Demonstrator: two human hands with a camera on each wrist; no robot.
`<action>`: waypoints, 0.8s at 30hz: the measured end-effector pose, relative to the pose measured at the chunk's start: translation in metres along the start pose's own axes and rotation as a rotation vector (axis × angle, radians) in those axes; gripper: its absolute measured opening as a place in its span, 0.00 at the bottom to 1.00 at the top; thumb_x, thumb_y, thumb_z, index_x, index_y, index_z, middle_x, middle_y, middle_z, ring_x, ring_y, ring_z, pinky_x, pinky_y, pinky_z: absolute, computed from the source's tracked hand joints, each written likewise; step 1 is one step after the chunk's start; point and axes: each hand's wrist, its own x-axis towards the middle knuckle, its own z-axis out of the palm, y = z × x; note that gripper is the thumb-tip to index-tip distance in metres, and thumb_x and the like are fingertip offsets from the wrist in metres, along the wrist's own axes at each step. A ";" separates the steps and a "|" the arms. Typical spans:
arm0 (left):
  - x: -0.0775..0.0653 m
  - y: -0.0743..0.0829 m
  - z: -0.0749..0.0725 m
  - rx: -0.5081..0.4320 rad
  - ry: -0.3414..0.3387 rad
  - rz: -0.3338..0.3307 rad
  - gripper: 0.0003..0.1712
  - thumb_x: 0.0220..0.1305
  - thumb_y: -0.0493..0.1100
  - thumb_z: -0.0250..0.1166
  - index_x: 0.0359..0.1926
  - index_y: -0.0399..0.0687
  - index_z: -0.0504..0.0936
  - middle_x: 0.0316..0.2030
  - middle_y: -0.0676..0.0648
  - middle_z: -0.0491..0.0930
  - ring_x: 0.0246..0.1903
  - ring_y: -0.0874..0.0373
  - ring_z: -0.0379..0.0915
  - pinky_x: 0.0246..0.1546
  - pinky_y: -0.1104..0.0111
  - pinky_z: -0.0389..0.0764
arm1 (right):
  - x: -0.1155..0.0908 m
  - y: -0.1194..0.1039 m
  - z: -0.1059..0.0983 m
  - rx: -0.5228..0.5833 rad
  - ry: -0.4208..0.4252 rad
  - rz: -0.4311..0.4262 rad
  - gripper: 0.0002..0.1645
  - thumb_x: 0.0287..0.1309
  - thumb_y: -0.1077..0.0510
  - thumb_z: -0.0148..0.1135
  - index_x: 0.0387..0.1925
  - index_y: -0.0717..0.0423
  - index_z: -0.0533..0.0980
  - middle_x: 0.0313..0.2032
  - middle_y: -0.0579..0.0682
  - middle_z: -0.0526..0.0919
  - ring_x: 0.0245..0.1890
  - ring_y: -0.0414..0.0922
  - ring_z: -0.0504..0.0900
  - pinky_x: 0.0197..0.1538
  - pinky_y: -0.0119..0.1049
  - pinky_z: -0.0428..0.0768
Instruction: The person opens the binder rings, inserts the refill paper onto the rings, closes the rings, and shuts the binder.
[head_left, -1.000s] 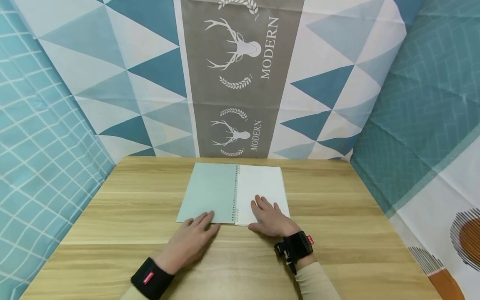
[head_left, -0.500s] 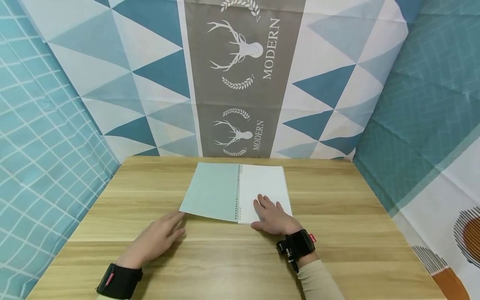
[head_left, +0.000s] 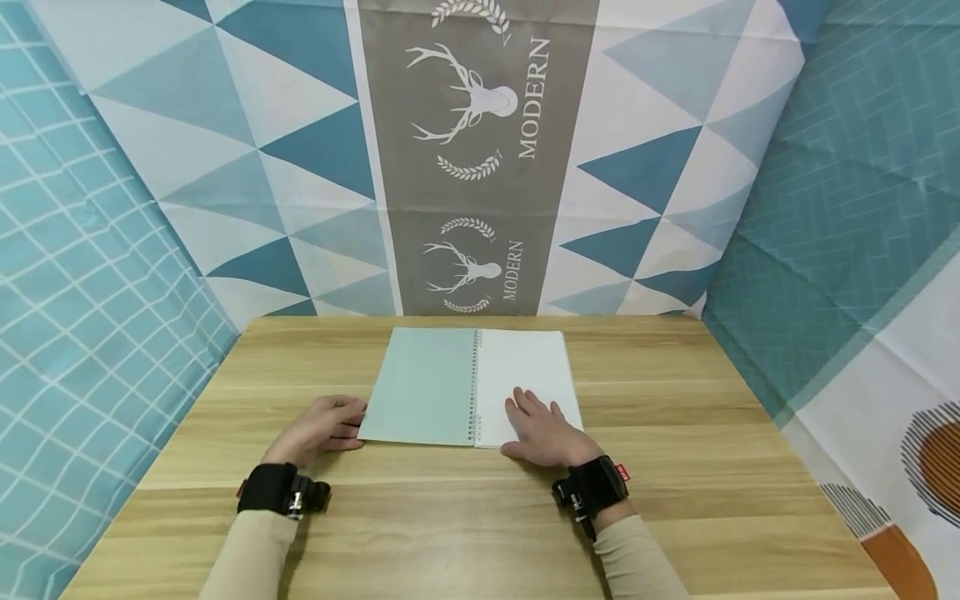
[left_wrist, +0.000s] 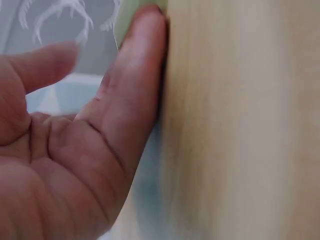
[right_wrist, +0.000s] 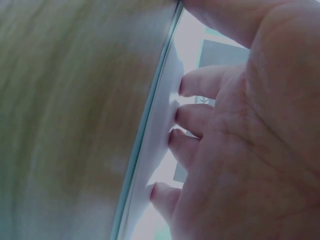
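A spiral-bound notebook lies spread out on the wooden table in the head view, its pale green cover on the left and a blank white page on the right. My left hand is at the cover's left edge, fingertips touching it. In the left wrist view, the left hand has its thumb held apart, with a finger along the tabletop reaching the cover. With fingers spread, my right hand rests on the lower part of the page. The right wrist view shows its fingertips pressing the page.
The wooden table extends around the notebook. Behind it hangs a patterned cloth with deer heads and triangles. A blue grid cloth borders the left, and a teal cloth the right.
My left hand has gone from the cover's bottom edge round to its left edge. The cover's near-left corner, slightly raised half a second ago, now lies lower. The right hand stays on the page.
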 end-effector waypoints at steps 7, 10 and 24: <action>0.023 0.003 -0.008 0.061 0.036 -0.093 0.28 0.78 0.45 0.55 0.68 0.29 0.68 0.42 0.48 0.84 0.38 0.61 0.83 0.42 0.69 0.86 | 0.000 0.003 0.000 0.005 -0.001 -0.023 0.48 0.71 0.38 0.56 0.79 0.58 0.53 0.81 0.59 0.47 0.82 0.58 0.46 0.77 0.67 0.49; 0.026 0.007 -0.007 0.076 0.030 -0.078 0.29 0.76 0.45 0.59 0.68 0.28 0.68 0.41 0.50 0.83 0.37 0.62 0.82 0.41 0.69 0.85 | 0.000 0.005 -0.002 -0.004 0.009 -0.012 0.48 0.71 0.37 0.55 0.79 0.58 0.53 0.81 0.58 0.47 0.82 0.57 0.45 0.78 0.66 0.49; 0.020 0.018 -0.002 0.149 0.079 0.011 0.22 0.76 0.42 0.58 0.62 0.30 0.73 0.37 0.48 0.78 0.34 0.60 0.76 0.37 0.70 0.83 | -0.001 0.000 -0.003 0.023 -0.007 0.002 0.48 0.71 0.39 0.57 0.79 0.59 0.53 0.81 0.59 0.45 0.82 0.58 0.44 0.78 0.66 0.46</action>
